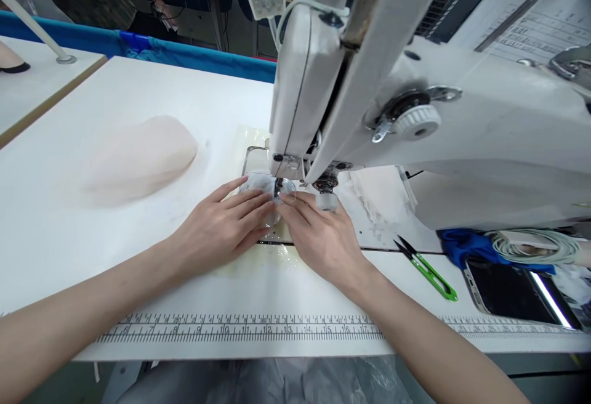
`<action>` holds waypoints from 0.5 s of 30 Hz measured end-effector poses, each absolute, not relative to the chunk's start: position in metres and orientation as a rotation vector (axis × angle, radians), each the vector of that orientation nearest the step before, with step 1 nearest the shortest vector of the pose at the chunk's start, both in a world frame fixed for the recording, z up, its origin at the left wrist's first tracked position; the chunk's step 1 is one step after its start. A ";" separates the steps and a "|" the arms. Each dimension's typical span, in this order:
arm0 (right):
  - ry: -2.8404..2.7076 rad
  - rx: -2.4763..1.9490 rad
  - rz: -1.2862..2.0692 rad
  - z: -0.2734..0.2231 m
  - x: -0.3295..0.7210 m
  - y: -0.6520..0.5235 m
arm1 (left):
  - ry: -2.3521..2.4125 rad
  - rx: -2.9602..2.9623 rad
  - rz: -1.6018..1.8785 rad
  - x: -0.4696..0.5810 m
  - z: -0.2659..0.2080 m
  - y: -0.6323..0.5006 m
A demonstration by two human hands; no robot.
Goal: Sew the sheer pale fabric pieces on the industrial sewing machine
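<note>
My left hand (226, 222) lies flat left of the needle of a white sewing machine (300, 90), its fingers stretched out and a little apart. Under its fingertips is a small, pale, see-through rounded piece (258, 181), partly covered by the fingers; I cannot tell whether it is cloth or plastic. My right hand (318, 231) rests on the other side of the needle, fingers extended toward the presser foot (278, 187) and touching the piece's right edge. Left of my hands a sheer beige curved cloth piece (152, 157) lies on the white table (221, 99).
A stack of pale cloth pieces (381, 191) lies behind my right hand. Green thread snips (429, 271), a phone (512, 290) and a coiled cord (535, 245) are on the right. A ruler strip (244, 328) runs along the front edge. Blue cloth (198, 59) borders the back.
</note>
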State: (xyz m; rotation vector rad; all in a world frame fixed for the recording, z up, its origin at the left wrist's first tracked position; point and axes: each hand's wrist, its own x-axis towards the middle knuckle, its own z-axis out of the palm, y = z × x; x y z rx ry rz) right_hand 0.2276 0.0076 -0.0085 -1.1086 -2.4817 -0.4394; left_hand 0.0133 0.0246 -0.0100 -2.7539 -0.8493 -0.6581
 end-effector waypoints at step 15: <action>-2.437 -1.072 -0.459 -0.012 0.224 0.000 | -0.785 -2.702 -0.660 0.013 -0.010 0.017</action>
